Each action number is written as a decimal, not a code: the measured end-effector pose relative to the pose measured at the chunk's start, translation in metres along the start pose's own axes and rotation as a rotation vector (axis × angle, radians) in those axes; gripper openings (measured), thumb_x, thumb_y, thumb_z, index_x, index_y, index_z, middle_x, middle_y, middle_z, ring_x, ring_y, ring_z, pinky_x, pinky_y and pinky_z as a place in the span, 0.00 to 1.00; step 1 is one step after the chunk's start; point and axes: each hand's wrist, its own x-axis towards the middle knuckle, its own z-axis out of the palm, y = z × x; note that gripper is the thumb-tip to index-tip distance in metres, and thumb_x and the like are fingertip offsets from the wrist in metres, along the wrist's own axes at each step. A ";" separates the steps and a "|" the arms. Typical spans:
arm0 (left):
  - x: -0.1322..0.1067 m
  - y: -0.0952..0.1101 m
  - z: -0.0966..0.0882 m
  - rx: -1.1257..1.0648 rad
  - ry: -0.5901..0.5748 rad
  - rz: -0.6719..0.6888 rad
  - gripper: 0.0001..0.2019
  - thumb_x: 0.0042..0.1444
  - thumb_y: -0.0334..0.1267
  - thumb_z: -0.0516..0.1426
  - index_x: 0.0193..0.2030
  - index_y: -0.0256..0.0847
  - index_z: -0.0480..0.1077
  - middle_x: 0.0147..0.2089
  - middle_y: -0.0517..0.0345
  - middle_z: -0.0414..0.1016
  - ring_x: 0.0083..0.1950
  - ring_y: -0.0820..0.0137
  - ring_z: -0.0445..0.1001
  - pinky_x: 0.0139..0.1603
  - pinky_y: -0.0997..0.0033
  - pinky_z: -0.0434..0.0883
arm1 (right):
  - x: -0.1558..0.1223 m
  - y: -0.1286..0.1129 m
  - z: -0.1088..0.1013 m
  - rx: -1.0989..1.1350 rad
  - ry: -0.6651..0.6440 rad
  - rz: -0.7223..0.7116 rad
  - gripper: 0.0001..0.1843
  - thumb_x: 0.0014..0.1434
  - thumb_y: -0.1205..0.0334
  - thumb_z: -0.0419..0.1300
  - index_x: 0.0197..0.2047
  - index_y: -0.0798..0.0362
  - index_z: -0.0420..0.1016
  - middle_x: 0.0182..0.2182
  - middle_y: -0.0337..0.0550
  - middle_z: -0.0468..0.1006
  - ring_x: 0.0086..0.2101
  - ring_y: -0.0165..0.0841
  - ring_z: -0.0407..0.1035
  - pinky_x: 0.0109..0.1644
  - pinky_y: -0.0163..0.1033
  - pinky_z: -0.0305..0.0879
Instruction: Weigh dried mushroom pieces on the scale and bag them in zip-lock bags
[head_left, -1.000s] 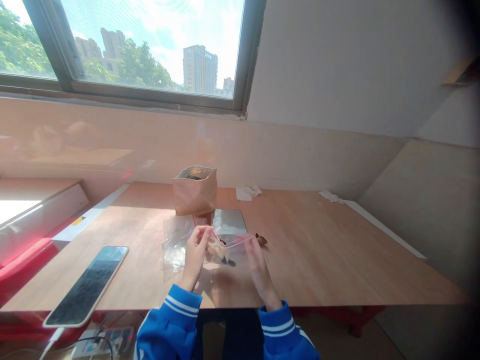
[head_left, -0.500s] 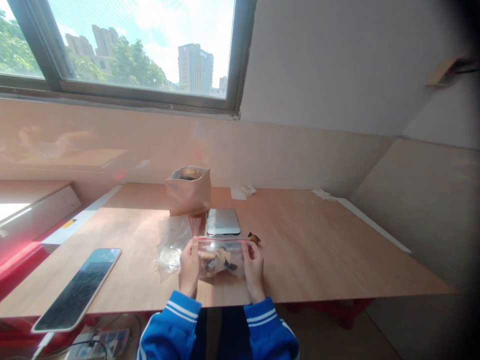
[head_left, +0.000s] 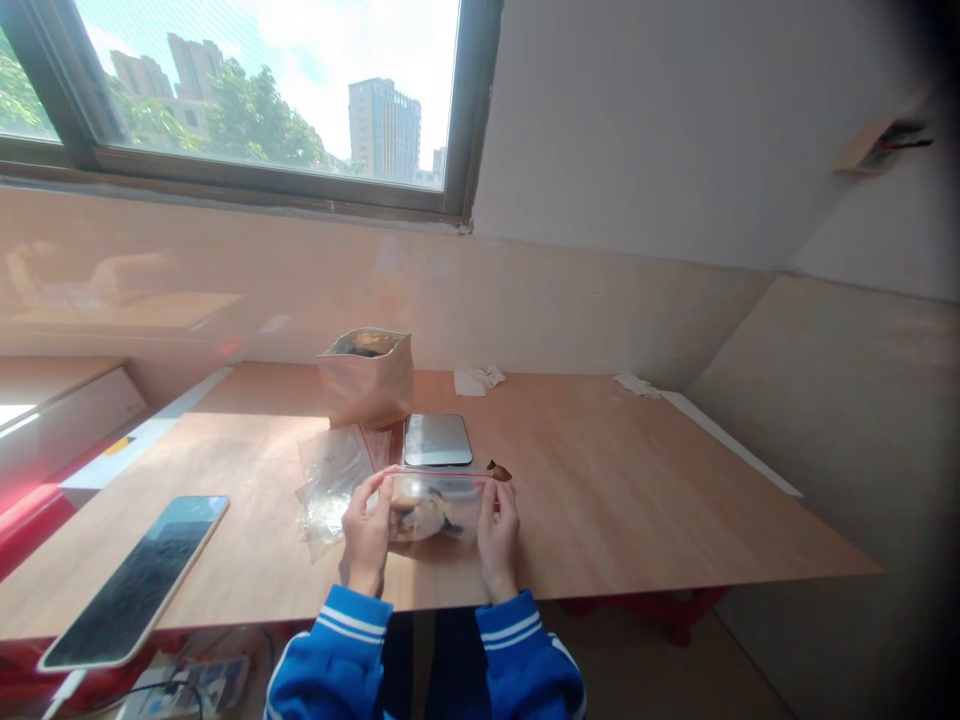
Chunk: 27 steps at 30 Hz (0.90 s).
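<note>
Both my hands grip a transparent zip bag (head_left: 435, 508) with a red-lined seal along its top edge, holding it upright just above the table. My left hand (head_left: 366, 535) pinches its left side and my right hand (head_left: 498, 540) its right side. Brown and pale dried pieces lie in the bottom of the bag, partly hidden by my fingers. A small brown dried piece (head_left: 499, 472) rests on the wooden table (head_left: 615, 500) just beyond my right hand. A crumpled transparent plastic bag (head_left: 331, 492) lies left of my left hand.
A kraft paper pouch (head_left: 366, 378) stands open behind the bags, next to a flat silver digital scale (head_left: 437, 440). A phone (head_left: 135, 582) lies at the table's left, with a cable below. Tissue scraps (head_left: 476, 380) lie by the back wall.
My hands have drawn the bag's top from a loose slanted line to a straight, level edge and now hold it steady. The whole view has shifted slightly left.
</note>
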 end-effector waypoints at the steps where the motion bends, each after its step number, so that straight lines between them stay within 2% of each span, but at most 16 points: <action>1: 0.001 -0.002 0.000 -0.018 0.003 -0.013 0.17 0.56 0.50 0.57 0.44 0.41 0.76 0.45 0.51 0.79 0.48 0.62 0.75 0.52 0.64 0.69 | 0.001 0.003 0.000 0.017 0.016 0.023 0.26 0.65 0.43 0.44 0.34 0.54 0.73 0.34 0.49 0.77 0.37 0.38 0.71 0.43 0.41 0.67; 7: 0.003 -0.008 0.002 -0.124 -0.037 -0.070 0.17 0.54 0.51 0.59 0.43 0.39 0.72 0.41 0.52 0.79 0.44 0.64 0.77 0.49 0.64 0.71 | 0.000 0.012 0.002 0.099 -0.008 0.179 0.28 0.62 0.39 0.47 0.36 0.55 0.73 0.30 0.48 0.77 0.29 0.36 0.70 0.34 0.40 0.67; 11: 0.003 -0.007 0.002 -0.161 -0.030 -0.094 0.19 0.53 0.51 0.60 0.43 0.38 0.72 0.41 0.50 0.79 0.43 0.64 0.77 0.48 0.63 0.72 | -0.001 0.011 0.001 0.082 0.004 0.143 0.28 0.62 0.39 0.48 0.35 0.55 0.74 0.27 0.46 0.76 0.26 0.34 0.67 0.32 0.39 0.67; 17: 0.005 -0.005 0.000 -0.221 -0.040 -0.115 0.19 0.50 0.52 0.61 0.40 0.38 0.72 0.39 0.53 0.79 0.40 0.66 0.77 0.43 0.68 0.72 | -0.001 0.010 0.000 0.076 0.027 0.136 0.27 0.60 0.38 0.50 0.36 0.55 0.73 0.30 0.47 0.76 0.26 0.34 0.67 0.32 0.39 0.67; 22: 0.006 0.002 -0.002 -0.336 -0.053 -0.279 0.19 0.46 0.51 0.63 0.38 0.38 0.71 0.32 0.58 0.78 0.31 0.68 0.77 0.35 0.69 0.73 | -0.001 0.011 0.000 0.080 -0.030 0.151 0.27 0.61 0.39 0.50 0.37 0.56 0.74 0.29 0.47 0.76 0.27 0.34 0.67 0.33 0.38 0.66; 24: 0.006 0.004 -0.002 -0.372 -0.057 -0.315 0.20 0.46 0.51 0.64 0.39 0.38 0.70 0.33 0.58 0.78 0.31 0.68 0.77 0.35 0.68 0.73 | -0.001 0.011 0.000 0.086 -0.042 0.165 0.27 0.60 0.39 0.50 0.36 0.56 0.74 0.29 0.46 0.76 0.26 0.33 0.66 0.32 0.38 0.65; 27: 0.007 0.001 -0.001 -0.373 -0.050 -0.298 0.21 0.45 0.51 0.65 0.41 0.38 0.71 0.36 0.55 0.79 0.35 0.66 0.78 0.38 0.67 0.73 | 0.000 0.010 0.001 0.095 -0.040 0.191 0.27 0.60 0.38 0.50 0.35 0.55 0.73 0.28 0.46 0.75 0.25 0.33 0.64 0.31 0.38 0.64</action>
